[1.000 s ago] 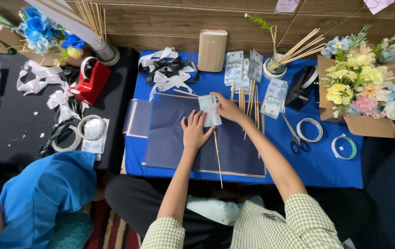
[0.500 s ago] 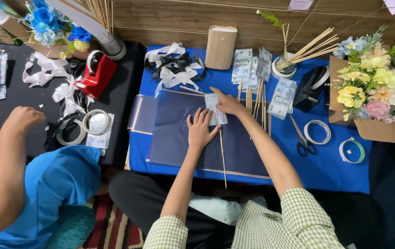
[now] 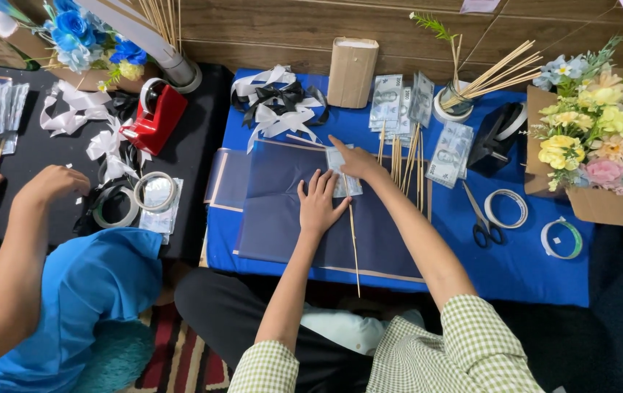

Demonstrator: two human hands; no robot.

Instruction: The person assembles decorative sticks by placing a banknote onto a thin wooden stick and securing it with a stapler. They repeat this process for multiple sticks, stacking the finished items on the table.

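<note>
A: Left to right, what does the view show?

B: My left hand point(image 3: 318, 205) lies flat, fingers spread, pressing the dark blue wrapping sheet point(image 3: 282, 211) on the tabletop point(image 3: 529, 269). My right hand point(image 3: 358, 161), fingers closed, pinches a banknote point(image 3: 342, 171) against a thin wooden stick point(image 3: 353, 240) just beside it.

A: The step?

B: Fixing note to stick, I judge; next calls for tape and a steady hold.

A: Counts?

B: One pair of scissors point(image 3: 482, 222); two tape rolls point(image 3: 533, 222) right of it.
</note>
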